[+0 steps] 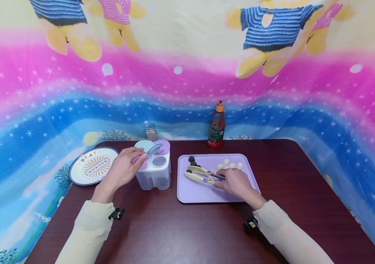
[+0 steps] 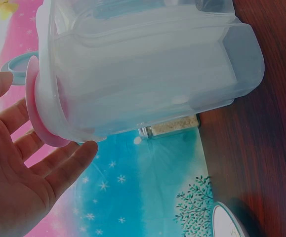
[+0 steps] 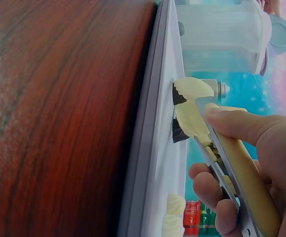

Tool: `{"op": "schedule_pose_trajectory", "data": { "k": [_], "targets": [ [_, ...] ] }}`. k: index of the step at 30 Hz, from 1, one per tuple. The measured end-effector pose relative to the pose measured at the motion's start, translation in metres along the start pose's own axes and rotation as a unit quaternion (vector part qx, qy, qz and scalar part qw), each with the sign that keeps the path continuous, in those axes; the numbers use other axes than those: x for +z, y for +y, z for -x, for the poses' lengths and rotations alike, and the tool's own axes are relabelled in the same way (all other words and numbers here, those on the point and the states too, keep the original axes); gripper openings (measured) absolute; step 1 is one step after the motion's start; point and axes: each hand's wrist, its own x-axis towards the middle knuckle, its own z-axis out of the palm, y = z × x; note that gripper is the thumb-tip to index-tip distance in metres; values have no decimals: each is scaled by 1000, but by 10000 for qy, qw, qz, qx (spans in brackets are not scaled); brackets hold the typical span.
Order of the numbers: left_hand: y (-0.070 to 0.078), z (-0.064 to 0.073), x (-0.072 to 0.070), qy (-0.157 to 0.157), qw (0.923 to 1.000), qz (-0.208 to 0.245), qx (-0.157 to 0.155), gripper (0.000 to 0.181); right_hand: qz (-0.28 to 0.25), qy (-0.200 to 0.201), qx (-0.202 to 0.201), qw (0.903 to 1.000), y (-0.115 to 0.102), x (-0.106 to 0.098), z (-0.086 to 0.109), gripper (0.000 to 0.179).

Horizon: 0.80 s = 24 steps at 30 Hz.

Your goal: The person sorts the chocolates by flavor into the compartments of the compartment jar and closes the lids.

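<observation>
My right hand (image 1: 237, 182) grips a pair of tongs (image 3: 241, 173) with cream heads and metal arms over the lilac tray (image 1: 204, 196). The tong heads sit right at the small dark pieces (image 1: 192, 159) on the tray's left side; several round white pieces (image 1: 239, 165) lie farther right. My left hand (image 1: 126, 167) is at the top of a clear container (image 1: 154, 179) with coloured round lids. Its grey-blue lid (image 1: 154, 148) stands raised beside an uncovered round opening (image 1: 159, 160). In the left wrist view, the fingers spread loosely past the pink lid (image 2: 34, 106), thumb tip at the raised lid.
A patterned plate (image 1: 78, 174) lies at the table's left edge. Behind the container stands a small glass shaker (image 1: 151, 134). A red sauce bottle (image 1: 216, 130) with an orange cap is behind the tray. Printed cloth (image 1: 177, 91) hangs around the dark wooden table (image 1: 187, 231).
</observation>
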Motion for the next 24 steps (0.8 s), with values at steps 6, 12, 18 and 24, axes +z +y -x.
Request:
{"op": "schedule_pose_trajectory", "data": {
  "k": [6, 12, 18, 24],
  "targets": [
    [0, 1, 0, 5, 10000, -15, 10, 47, -142, -30, -12, 9999, 1, -1, 0, 49],
    [0, 1, 0, 5, 10000, -2, 2, 47, -291, -43, -8, 9996, 0, -5, 1, 50],
    [0, 1, 0, -4, 10000, -11, 16, 48, -442, 55, -143, 9989, -3, -13, 2, 48],
    [0, 1, -1, -6, 10000, -4, 11, 48, -542, 177, -161, 9982, -6, -23, 4, 51]
  ]
}}
